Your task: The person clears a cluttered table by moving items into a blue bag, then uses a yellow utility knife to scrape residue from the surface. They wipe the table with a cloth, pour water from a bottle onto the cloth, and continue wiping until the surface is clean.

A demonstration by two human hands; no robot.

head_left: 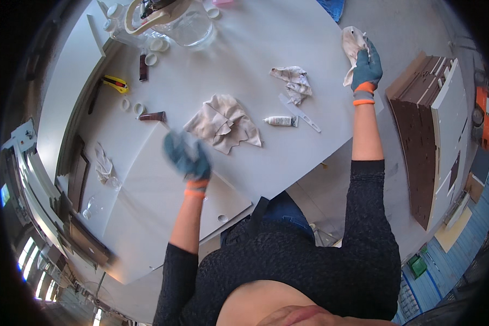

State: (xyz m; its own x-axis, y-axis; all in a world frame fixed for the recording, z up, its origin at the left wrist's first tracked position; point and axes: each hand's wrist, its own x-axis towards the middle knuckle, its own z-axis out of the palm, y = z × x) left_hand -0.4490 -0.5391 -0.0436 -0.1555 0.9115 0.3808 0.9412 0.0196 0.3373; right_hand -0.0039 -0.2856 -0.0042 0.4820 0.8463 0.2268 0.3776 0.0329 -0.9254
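My right hand (367,68), in a teal glove with an orange cuff, is closed on a pale, stained rag (352,43) at the right edge of the white table (244,49). Near the middle, my left hand (186,156), gloved the same way, hovers over a white panel (146,179); motion blurs its fingers. A larger crumpled cloth (223,122) lies just right of it. Farther right are a smeared rag (294,82), a white tube (281,121) and a flat white spatula (300,113). Close beyond my left hand lies a brown tube (152,116).
A yellow utility knife (116,83), another brown tube (143,67) and white caps (139,108) lie at the left. Clear plastic containers (187,30) stand at the far left. Stacked brown and white panels (426,125) stand to the right, beside the table.
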